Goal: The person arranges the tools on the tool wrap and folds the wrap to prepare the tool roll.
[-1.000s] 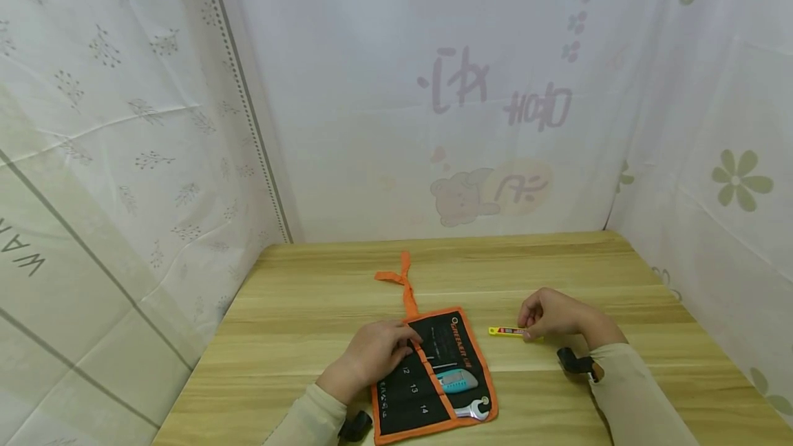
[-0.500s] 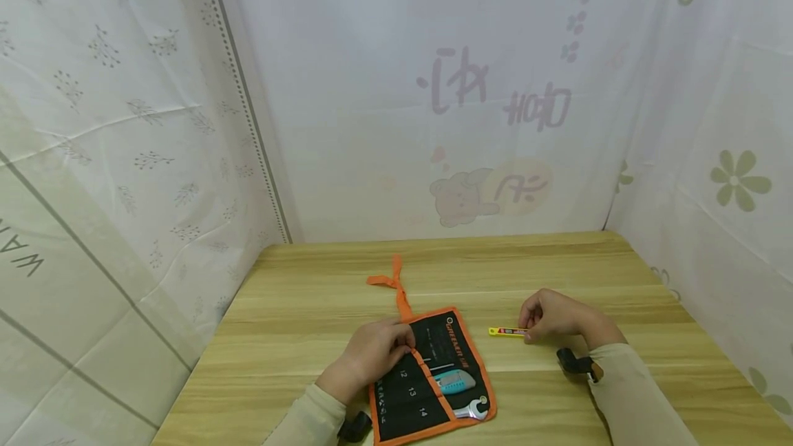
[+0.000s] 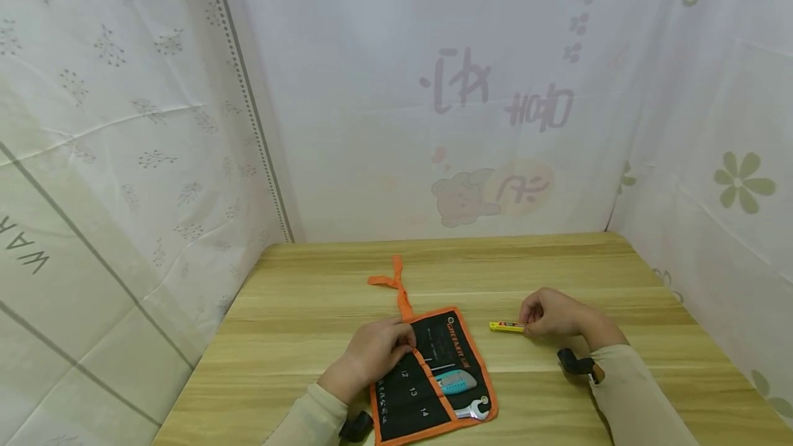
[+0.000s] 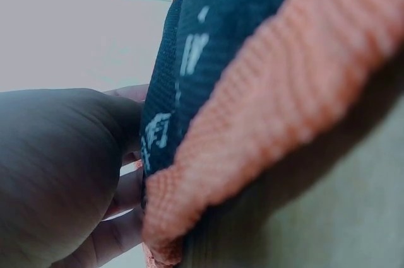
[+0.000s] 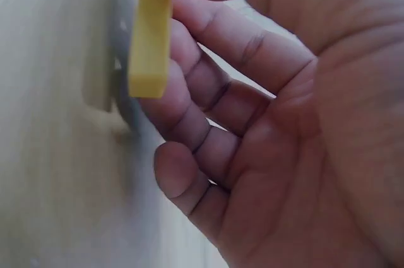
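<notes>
A black tool pouch [image 3: 396, 401] with orange trim lies on the table. My left hand [image 3: 370, 351] pinches the orange edge of its pocket near the upper left; in the left wrist view, the fingers go behind the pouch [image 4: 189, 79] and their tips are hidden. A turquoise utility knife [image 3: 457, 381] and a wrench [image 3: 473, 409] stick out of the pockets, their lower parts covered. To the right of the pouch, my right hand [image 3: 554, 313] pinches a slim yellow case [image 3: 506, 327] with a small red label, between thumb and fingers. Its yellow end [image 5: 149, 60] shows in the right wrist view.
An orange tie strap [image 3: 401, 294] runs from the pouch's top across the wooden table [image 3: 297, 308]. Black wrist cameras [image 3: 575, 362] sit at both sleeves. Patterned curtains [image 3: 372, 122] hang behind the table and at its sides.
The pouch and its strap have shifted slightly left under my left hand. In my right hand, the yellow case has turned a little and its free end sits slightly higher.
</notes>
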Demonstrator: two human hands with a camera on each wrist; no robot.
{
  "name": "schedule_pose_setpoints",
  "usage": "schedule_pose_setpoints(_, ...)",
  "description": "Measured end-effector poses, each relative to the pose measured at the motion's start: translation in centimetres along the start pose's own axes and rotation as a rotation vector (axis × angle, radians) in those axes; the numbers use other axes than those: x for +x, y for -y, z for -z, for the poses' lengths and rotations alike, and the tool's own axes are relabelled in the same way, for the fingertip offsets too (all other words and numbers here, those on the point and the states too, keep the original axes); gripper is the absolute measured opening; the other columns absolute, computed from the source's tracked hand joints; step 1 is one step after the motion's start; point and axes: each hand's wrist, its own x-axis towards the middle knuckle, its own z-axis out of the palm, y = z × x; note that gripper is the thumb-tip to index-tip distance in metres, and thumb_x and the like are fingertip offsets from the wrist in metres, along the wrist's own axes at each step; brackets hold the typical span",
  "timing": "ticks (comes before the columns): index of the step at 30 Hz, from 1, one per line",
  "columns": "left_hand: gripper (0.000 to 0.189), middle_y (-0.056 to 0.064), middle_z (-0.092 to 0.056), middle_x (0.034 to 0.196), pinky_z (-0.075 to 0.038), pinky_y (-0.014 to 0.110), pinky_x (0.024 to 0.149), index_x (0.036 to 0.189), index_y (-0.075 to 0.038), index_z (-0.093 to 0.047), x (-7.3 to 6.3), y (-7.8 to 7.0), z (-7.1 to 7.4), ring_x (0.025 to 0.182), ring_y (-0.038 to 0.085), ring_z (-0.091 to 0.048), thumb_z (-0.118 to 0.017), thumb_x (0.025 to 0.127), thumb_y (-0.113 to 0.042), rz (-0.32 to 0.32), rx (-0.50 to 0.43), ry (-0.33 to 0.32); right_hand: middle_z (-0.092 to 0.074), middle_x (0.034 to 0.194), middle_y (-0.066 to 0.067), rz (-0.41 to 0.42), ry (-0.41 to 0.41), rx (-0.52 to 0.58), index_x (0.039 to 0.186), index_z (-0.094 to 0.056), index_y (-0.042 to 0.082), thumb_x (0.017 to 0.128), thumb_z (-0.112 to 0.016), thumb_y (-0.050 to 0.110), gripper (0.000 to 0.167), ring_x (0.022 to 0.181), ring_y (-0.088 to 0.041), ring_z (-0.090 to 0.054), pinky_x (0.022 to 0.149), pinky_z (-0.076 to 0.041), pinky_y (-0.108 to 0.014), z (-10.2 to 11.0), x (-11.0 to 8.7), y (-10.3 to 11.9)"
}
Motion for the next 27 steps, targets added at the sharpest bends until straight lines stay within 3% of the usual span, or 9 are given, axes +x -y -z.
schedule_pose_setpoints(8,0.012,-0.013,-0.058,0.091,-0.050,0.022,0.065,0.093,-0.030,-0.071,0.0,-0.1,0.1,0.075,-0.001,-0.055,-0.081,0.095,-0.025,-0.004,-0.001,-0.004,-0.065,0.083,0.001,0.062,-0.103,-0.061,0.095,-0.074,0.009,0.091,-0.079,0.008,0.006,0.074,-0.016,-0.059,0.064,-0.052,-0.029,0.2,0.6,1.4)
schedule_pose_setpoints(16,0.009,-0.015,-0.057,0.092,-0.051,0.022,0.068,0.095,-0.030,-0.070,-0.1,-0.2,0.2,0.076,-0.002,-0.055,-0.078,0.097,-0.027,0.017,-0.012,0.013,-0.063,0.085,0.008,0.123,-0.191,-0.165,0.095,-0.074,0.015,0.094,-0.080,0.014,0.006,0.078,-0.012,-0.059,0.069,-0.052,-0.030,-0.3,0.7,5.4)
schedule_pose_setpoints(27,0.011,-0.016,-0.054,0.091,-0.049,0.020,0.066,0.094,-0.031,-0.069,0.0,-0.1,-0.2,0.075,-0.003,-0.053,-0.079,0.097,-0.027,0.007,-0.020,-0.019,-0.063,0.090,0.012,0.186,-0.201,-0.204,0.093,-0.074,0.025,0.092,-0.083,0.015,0.014,0.081,-0.009,-0.059,0.071,-0.053,-0.029,-1.8,1.6,7.0)
